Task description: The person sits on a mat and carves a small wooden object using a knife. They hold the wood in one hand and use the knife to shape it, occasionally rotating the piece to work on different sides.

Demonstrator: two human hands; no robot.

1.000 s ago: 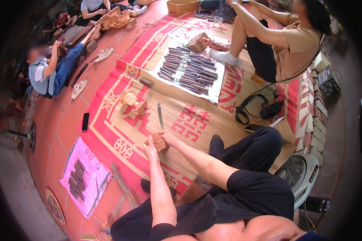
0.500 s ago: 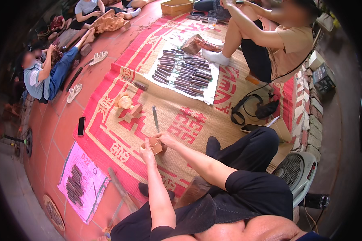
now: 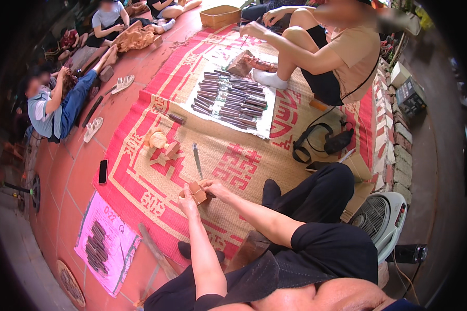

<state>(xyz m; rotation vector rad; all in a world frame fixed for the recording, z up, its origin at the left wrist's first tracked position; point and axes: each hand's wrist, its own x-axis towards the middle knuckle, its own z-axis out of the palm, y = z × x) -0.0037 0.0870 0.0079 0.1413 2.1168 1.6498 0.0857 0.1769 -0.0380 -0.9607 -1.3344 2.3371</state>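
My left hand (image 3: 188,201) is closed round a small reddish-brown wooden block (image 3: 196,192), its thumb along the near side. Right beside it, my right hand (image 3: 216,189) is curled at the block's right side. Something dark shows under those right fingers, too small to make out. A narrow metal blade (image 3: 197,159) points away from the hands; its lower end stops by the right fingertips, and I cannot tell whether it is held or lies on the mat. Farther left on the mat sits a pale carved wooden figure (image 3: 157,139) with a brown block.
Dark-handled tools lie in rows on a white sheet (image 3: 267,127), more on a pink sheet (image 3: 122,249). A phone (image 3: 103,171) rests at the edge of the red patterned mat (image 3: 202,127). A fan (image 3: 394,223) stands right. A seated person (image 3: 342,57) works opposite; others sit far left.
The view has shifted slightly. The person opposite has raised a hand that holds a thin tool. My hands stay together at the block, with little visible movement.
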